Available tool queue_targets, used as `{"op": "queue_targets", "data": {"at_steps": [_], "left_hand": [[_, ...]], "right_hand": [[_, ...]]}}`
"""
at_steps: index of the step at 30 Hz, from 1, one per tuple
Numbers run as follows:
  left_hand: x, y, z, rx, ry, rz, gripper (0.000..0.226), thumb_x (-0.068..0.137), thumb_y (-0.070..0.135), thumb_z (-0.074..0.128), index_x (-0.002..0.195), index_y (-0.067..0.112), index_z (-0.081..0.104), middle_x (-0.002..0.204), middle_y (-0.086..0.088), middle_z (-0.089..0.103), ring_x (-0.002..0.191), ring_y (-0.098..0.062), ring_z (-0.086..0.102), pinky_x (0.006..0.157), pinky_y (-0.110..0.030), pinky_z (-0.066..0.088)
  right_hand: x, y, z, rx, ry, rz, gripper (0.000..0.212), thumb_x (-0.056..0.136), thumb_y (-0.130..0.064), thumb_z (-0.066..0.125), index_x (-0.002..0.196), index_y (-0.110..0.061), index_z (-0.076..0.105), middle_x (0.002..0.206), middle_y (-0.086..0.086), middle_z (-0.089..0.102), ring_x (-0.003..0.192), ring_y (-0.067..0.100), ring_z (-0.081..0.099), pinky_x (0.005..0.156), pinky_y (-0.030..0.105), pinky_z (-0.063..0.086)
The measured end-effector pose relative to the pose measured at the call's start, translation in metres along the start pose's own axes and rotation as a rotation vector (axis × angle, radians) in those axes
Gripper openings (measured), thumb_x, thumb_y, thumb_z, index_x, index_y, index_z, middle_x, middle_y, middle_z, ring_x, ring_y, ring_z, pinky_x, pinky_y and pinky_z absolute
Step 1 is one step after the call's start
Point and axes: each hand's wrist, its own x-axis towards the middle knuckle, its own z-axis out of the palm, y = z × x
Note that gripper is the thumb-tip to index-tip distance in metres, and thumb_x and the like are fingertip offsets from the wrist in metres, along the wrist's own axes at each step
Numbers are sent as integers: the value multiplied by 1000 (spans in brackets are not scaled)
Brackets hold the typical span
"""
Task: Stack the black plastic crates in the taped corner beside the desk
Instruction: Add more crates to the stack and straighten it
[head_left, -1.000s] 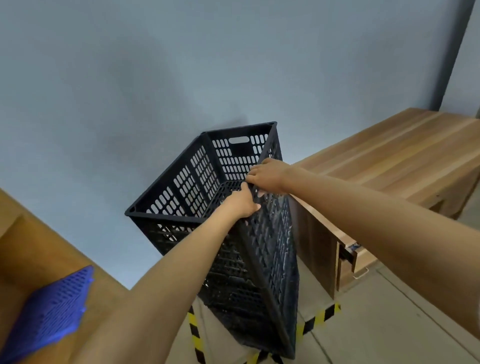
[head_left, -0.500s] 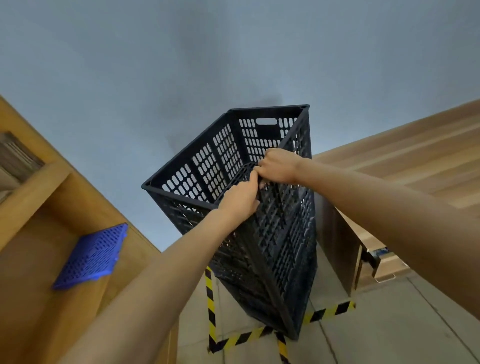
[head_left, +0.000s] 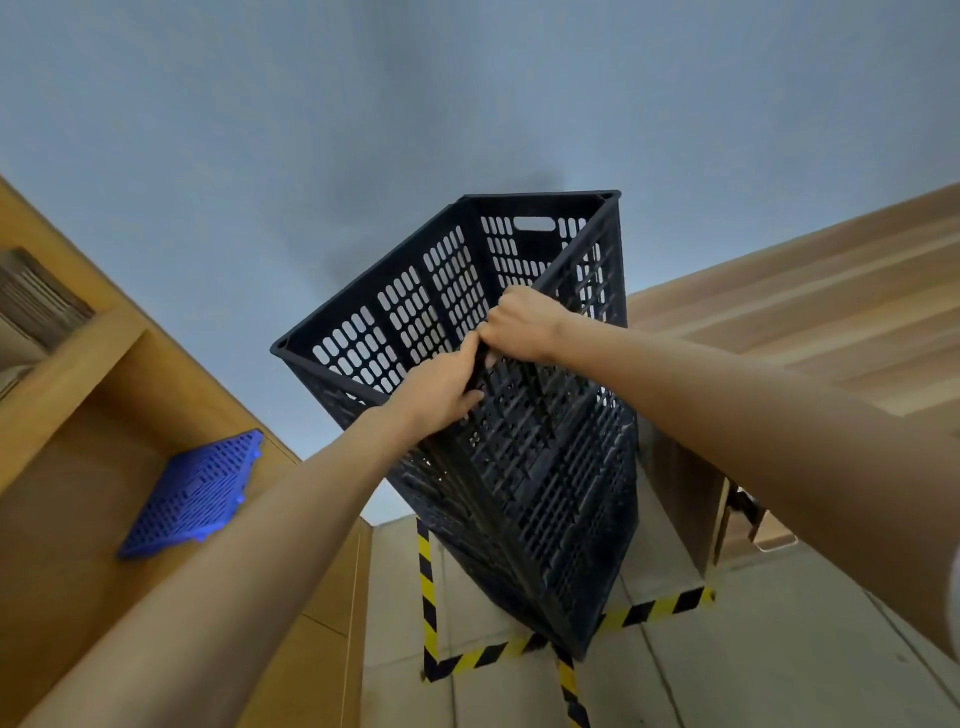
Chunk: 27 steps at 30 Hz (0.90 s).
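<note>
A tall stack of black perforated plastic crates (head_left: 561, 499) stands on the floor inside a corner marked with yellow-and-black tape (head_left: 652, 609), against the grey wall. The top crate (head_left: 415, 312) is open and empty. My left hand (head_left: 441, 387) grips the near rim of the top crate at its near corner. My right hand (head_left: 522, 322) grips the same rim just to the right, and the two hands touch each other. The foot of the stack hides part of the tape.
A wooden desk (head_left: 810, 312) stands right of the stack, with an open compartment (head_left: 748, 519) below. A wooden shelf unit (head_left: 93, 405) on the left holds a blue perforated panel (head_left: 195, 493). Grey floor (head_left: 753, 665) lies in front of the tape.
The view has swung so the stack sits further right and looms taller, and the shelf unit with the blue panel has come further into view. Both hands keep their hold on the top crate's rim.
</note>
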Motion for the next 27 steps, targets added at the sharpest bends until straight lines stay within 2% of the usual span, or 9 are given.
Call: {"op": "queue_targets", "data": {"at_steps": [4, 9, 12, 16, 19, 22, 24, 27], "left_hand": [[0, -18, 0, -21, -17, 33, 53, 89, 20, 64, 130, 15, 30, 80, 3, 55, 68, -16, 56, 59, -28, 44], [-2, -46, -1, -10, -73, 31, 56, 90, 22, 64, 132, 15, 29, 84, 0, 59, 72, -19, 60, 64, -34, 50], [-7, -57, -3, -4, -70, 14, 57, 90, 24, 64, 134, 15, 29, 85, 1, 59, 72, -18, 58, 64, -29, 45], [-15, -51, -6, 70, -1, -20, 58, 91, 36, 60, 137, 19, 29, 79, 5, 58, 66, -17, 56, 58, -31, 44], [-17, -46, -5, 113, 42, -38, 62, 91, 48, 51, 141, 22, 25, 75, 4, 57, 65, -19, 59, 59, -34, 50], [-13, -42, -7, 212, 39, -95, 58, 94, 53, 42, 139, 20, 28, 74, 1, 57, 67, -24, 60, 61, -36, 51], [-7, -33, -4, 220, 71, -170, 50, 97, 53, 37, 133, 18, 34, 79, -2, 62, 70, -26, 62, 61, -36, 50], [-3, -18, 5, 210, 219, -272, 39, 100, 51, 33, 119, 19, 41, 79, -2, 64, 63, -24, 60, 56, -36, 51]], "right_hand": [[9, -9, -9, 19, -26, 34, 31, 100, -37, 44, 100, -13, 63, 101, 5, 70, 93, 24, 67, 84, 37, 50], [33, -22, -11, 6, -54, 58, 30, 101, -36, 43, 106, -13, 63, 104, 2, 68, 95, 21, 65, 70, 31, 40], [46, -33, -13, -7, -72, 73, 37, 99, -44, 43, 109, -14, 63, 103, 1, 67, 94, 19, 64, 68, 30, 37], [44, -31, -15, 15, -72, 75, 40, 100, -45, 40, 112, -13, 61, 105, 3, 67, 97, 21, 64, 68, 31, 38], [40, -21, -10, 151, -64, 81, 43, 99, -46, 41, 125, -14, 53, 114, 4, 65, 106, 26, 63, 76, 35, 45], [39, -11, -3, 230, -113, 43, 49, 98, -47, 43, 136, -16, 41, 120, 4, 61, 110, 28, 61, 91, 44, 46], [39, -1, 3, 265, -147, 67, 52, 96, -51, 44, 135, -16, 40, 120, 5, 60, 111, 28, 60, 97, 48, 45], [39, 18, 16, 286, -159, 115, 52, 96, -53, 43, 131, -14, 43, 120, 6, 59, 116, 27, 57, 99, 47, 44]]}}
